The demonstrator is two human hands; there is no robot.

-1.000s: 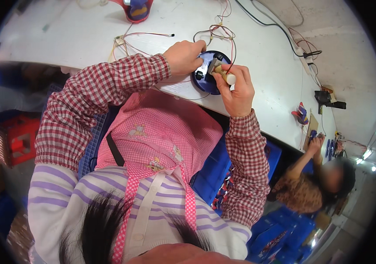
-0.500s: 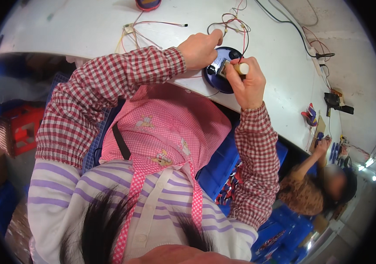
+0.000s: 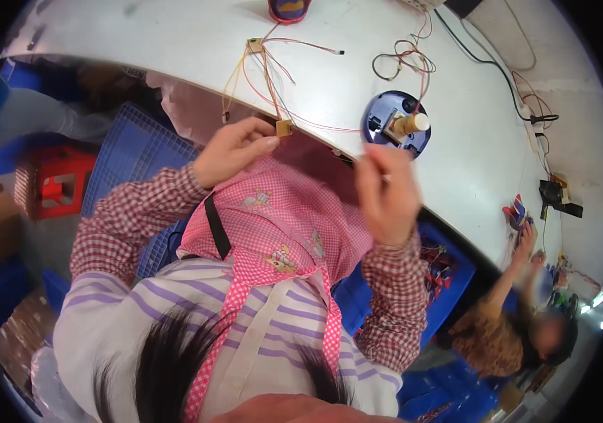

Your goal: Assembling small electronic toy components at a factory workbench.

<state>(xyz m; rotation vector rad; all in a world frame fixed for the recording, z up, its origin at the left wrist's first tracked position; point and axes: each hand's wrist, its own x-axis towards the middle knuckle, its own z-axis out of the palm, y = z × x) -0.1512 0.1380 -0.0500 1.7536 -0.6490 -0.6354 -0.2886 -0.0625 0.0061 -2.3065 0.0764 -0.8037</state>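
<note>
My left hand [image 3: 236, 149] is at the table's front edge, its thumb and fingertips closed at a small tan circuit board [image 3: 285, 127] with wires running from it. My right hand [image 3: 390, 192] is in front of the edge, smeared by motion, so its fingers cannot be read clearly. Just beyond it lies a round dark-blue plastic housing [image 3: 377, 113] on the white table [image 3: 322, 84]. On the housing rests a tan cylinder [image 3: 410, 125] with a pale end. A red wire links the housing's side toward the boards.
Another small board [image 3: 255, 46] with several wires lies farther back, near a red-rimmed round part [image 3: 289, 10]. A tangle of thin cable [image 3: 405, 62] lies behind the housing. A black cord runs along the wall. A co-worker [image 3: 502, 331] sits at the right; blue crates [image 3: 449, 271] stand below the table.
My left hand has left the housing and moved left to the small board. My right hand has let go of the tan cylinder and drawn back toward me.
</note>
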